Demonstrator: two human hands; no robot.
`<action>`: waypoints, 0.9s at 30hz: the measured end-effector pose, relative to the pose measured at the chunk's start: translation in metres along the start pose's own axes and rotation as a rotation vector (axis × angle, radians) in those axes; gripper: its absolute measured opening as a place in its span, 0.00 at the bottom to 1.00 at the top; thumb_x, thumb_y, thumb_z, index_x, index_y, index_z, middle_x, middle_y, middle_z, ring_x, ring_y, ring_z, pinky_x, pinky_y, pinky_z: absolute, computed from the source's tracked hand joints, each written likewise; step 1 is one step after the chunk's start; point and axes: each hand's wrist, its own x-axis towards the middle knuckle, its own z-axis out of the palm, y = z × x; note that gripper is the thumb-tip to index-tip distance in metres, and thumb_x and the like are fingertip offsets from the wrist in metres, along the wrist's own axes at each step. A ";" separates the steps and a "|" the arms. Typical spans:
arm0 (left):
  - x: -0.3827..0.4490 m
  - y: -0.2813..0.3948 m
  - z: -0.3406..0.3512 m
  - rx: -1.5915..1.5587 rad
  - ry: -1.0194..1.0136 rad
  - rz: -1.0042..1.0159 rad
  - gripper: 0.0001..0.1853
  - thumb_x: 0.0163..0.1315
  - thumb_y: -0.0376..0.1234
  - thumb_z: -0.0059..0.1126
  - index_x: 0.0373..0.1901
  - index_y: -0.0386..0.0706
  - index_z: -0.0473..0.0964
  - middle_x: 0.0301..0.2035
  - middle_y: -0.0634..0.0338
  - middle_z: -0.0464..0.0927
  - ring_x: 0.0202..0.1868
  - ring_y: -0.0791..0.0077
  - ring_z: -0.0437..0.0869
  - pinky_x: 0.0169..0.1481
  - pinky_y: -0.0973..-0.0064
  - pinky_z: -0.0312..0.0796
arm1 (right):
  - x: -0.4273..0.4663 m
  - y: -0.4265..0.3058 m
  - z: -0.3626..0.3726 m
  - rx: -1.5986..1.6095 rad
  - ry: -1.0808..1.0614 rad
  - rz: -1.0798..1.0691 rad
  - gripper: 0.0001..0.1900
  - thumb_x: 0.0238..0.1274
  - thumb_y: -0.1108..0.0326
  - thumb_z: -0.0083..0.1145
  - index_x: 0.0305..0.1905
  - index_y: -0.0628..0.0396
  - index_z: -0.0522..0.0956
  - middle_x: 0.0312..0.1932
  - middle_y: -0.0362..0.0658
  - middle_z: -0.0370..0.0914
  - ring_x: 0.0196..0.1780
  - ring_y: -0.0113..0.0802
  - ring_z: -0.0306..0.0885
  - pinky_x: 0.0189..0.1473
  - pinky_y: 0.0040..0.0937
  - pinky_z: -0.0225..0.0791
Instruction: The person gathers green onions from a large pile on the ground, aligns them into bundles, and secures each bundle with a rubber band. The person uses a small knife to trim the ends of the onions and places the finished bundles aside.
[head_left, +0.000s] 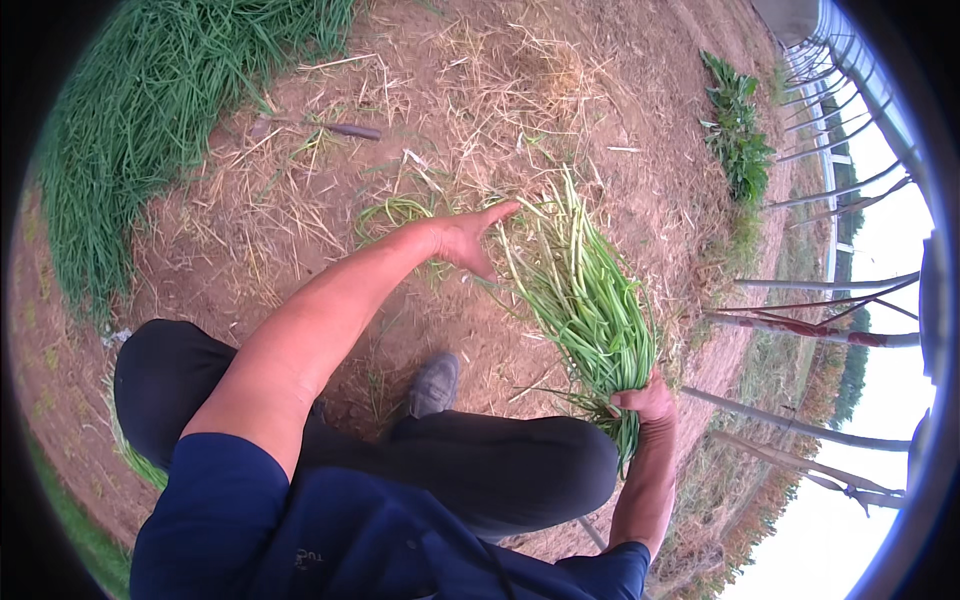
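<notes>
My right hand (649, 401) grips a thick bundle of garlic chives or similar long green leaves (592, 300) near its leafy end, just beyond my right knee. The pale stem ends fan out upward and to the left in the view. Close to those stem ends is my left hand (469, 236), its thumb spread wide from the fingers. I see nothing held in it, though part of the fingers is hidden. A small tangle of loose green leaves (390, 217) lies on the soil behind my left wrist.
A large heap of the same green leaves (150, 135) covers the ground at upper left. Nearby lies a dark-handled tool (354, 131), its blade partly covered by straw. Dry straw (525, 82) litters the soil. A broad-leaved plant (739, 127) and a frame of poles (810, 330) stand at right.
</notes>
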 end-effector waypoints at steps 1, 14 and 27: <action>0.000 -0.003 0.005 -0.038 -0.109 -0.009 0.22 0.65 0.33 0.71 0.58 0.41 0.74 0.36 0.59 0.80 0.25 0.79 0.76 0.27 0.78 0.73 | 0.001 -0.006 0.005 0.024 -0.009 0.000 0.28 0.36 0.81 0.69 0.51 0.60 0.80 0.35 0.40 0.83 0.33 0.31 0.82 0.34 0.31 0.77; 0.011 -0.020 -0.067 -0.123 0.502 -0.078 0.08 0.70 0.34 0.64 0.46 0.41 0.81 0.30 0.66 0.78 0.25 0.82 0.74 0.32 0.76 0.77 | 0.002 -0.004 -0.008 -0.060 0.015 0.045 0.30 0.35 0.77 0.73 0.53 0.57 0.81 0.40 0.36 0.83 0.40 0.28 0.79 0.43 0.31 0.76; 0.022 -0.004 -0.061 0.106 0.349 -0.048 0.11 0.65 0.36 0.71 0.45 0.42 0.83 0.31 0.67 0.79 0.31 0.81 0.76 0.37 0.76 0.72 | -0.009 -0.048 0.014 -0.474 -0.034 -0.041 0.20 0.39 0.74 0.74 0.44 0.57 0.86 0.34 0.35 0.85 0.38 0.23 0.78 0.44 0.29 0.76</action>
